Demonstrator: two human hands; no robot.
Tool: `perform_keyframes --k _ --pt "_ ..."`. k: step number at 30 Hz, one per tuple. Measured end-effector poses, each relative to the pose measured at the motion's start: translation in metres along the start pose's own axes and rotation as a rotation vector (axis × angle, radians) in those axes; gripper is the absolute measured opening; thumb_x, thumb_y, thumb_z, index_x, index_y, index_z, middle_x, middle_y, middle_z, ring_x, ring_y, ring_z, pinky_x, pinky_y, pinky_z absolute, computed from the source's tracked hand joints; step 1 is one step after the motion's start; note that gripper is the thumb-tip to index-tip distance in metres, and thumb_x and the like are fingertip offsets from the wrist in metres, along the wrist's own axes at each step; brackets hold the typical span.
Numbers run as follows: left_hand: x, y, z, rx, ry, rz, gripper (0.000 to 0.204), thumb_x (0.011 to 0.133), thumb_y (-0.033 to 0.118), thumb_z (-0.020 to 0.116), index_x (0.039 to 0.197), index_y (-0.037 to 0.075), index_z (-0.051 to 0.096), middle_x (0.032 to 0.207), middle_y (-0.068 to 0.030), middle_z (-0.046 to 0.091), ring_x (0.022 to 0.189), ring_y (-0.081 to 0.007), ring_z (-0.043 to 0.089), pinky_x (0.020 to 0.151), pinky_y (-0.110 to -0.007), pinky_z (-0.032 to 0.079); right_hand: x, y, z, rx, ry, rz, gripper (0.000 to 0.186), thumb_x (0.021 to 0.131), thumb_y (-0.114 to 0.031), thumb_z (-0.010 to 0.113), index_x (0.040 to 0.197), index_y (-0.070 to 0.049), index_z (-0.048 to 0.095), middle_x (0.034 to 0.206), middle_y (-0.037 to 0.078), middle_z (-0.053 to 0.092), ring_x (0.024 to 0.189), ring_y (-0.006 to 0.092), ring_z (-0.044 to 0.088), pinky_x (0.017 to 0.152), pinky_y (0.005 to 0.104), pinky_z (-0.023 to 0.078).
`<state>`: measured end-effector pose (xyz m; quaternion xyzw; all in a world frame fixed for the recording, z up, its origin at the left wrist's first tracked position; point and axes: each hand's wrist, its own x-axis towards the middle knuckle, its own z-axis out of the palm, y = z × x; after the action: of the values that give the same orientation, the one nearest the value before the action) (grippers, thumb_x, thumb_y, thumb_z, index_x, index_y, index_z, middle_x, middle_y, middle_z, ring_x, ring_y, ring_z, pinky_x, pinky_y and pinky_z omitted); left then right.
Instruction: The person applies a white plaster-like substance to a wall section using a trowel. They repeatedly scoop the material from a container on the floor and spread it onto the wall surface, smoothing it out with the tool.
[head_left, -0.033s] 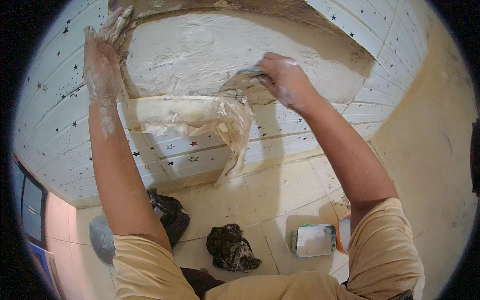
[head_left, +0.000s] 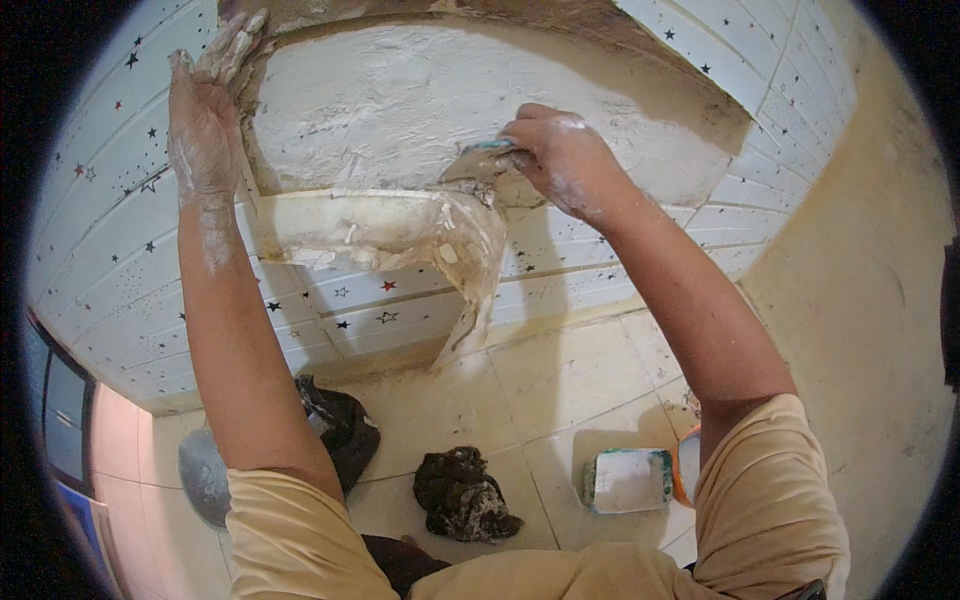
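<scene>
White star-printed wall covering [head_left: 110,230] borders a rough off-white plaster patch [head_left: 380,100], with the dusty left hand [head_left: 205,130] at its left edge, fingers loosely spread, and a thin grey-and-teal scraper [head_left: 471,166] near its lower edge, gripped by the chalky right hand [head_left: 568,163].

A tan shirt [head_left: 560,575] — its short, loose sleeves [head_left: 775,490] creased into soft folds

Plaster [head_left: 380,100]: matt, rough, ridged. Covering [head_left: 120,230]: smooth, low sheen, grooved. Flap [head_left: 350,225]: papery-looking, stained, ragged at the edge. Scraper [head_left: 472,166]: smeared; material unclear. Floor [head_left: 570,375]: smooth tile, faint gloss. Bag [head_left: 345,430]: crumpled, apparently plastic. Sleeve [head_left: 770,500]: matt cloth, creased. Tub [head_left: 667,478]: apparently plastic, rim smeared.
</scene>
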<state>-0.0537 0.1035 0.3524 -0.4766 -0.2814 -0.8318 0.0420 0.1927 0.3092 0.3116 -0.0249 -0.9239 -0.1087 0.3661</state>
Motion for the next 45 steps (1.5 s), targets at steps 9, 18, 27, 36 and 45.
perform_keyframes --k 9,18,27,36,45 --pt "0.017 -0.009 -0.029 -0.002 -0.088 -0.021 0.062 0.098 0.043 0.023 0.131 -0.007 0.039 0.132 -0.0195 0.046 0.125 -0.026 0.041 0.108 -0.037 0.029 0.01 -0.019 -0.089 -0.167 -0.472 0.234 0.016 0.068 -0.005 0.065 0.083 0.0 0.062 0.08 0.018 0.06 0.076 0.0366 0.058 0.068 0.0417 0.046" --pt "-0.001 0.003 0.003 0.073 -0.129 -0.014 0.063 0.098 0.044 0.022 0.132 -0.007 0.038 0.134 -0.0201 0.044 0.126 -0.0272 0.04 0.109 -0.038 0.027 -0.005 -0.003 -0.024 0.341 0.04 0.511 0.015 0.071 -0.014 0.065 0.082 -0.003 0.064 0.073 0.019 0.06 0.072 0.0358 0.061 0.064 0.0435 0.046" --pt "-0.004 0.004 0.011 0.044 -0.108 -0.005 0.061 0.099 0.041 0.019 0.131 -0.007 0.039 0.133 -0.0214 0.044 0.125 -0.0295 0.041 0.108 -0.039 0.028 -0.023 0.027 0.058 0.073 0.196 0.335 0.031 0.071 -0.02 0.067 0.098 -0.004 0.061 0.087 0.021 0.062 0.083 0.038 0.059 0.072 0.045 0.048" --pt "0.015 -0.017 -0.025 -0.017 -0.108 0.038 0.054 0.098 0.038 0.027 0.129 -0.004 0.043 0.128 -0.0167 0.051 0.121 -0.0243 0.045 0.105 -0.035 0.03 -0.032 0.02 -0.052 0.414 0.081 0.696 0.026 0.071 -0.012 0.069 0.096 -0.004 0.066 0.086 0.017 0.063 0.081 0.032 0.061 0.073 0.0396 0.049" --pt "0.0 -0.002 0.005 0.064 -0.069 -0.013 0.065 0.097 0.046 0.022 0.131 -0.006 0.04 0.132 -0.0189 0.047 0.124 -0.0271 0.042 0.107 -0.037 0.028 -0.005 0.003 0.055 0.001 0.038 0.451 0.024 0.075 -0.019 0.065 0.095 -0.007 0.063 0.086 0.017 0.059 0.081 0.0375 0.057 0.07 0.0439 0.048"
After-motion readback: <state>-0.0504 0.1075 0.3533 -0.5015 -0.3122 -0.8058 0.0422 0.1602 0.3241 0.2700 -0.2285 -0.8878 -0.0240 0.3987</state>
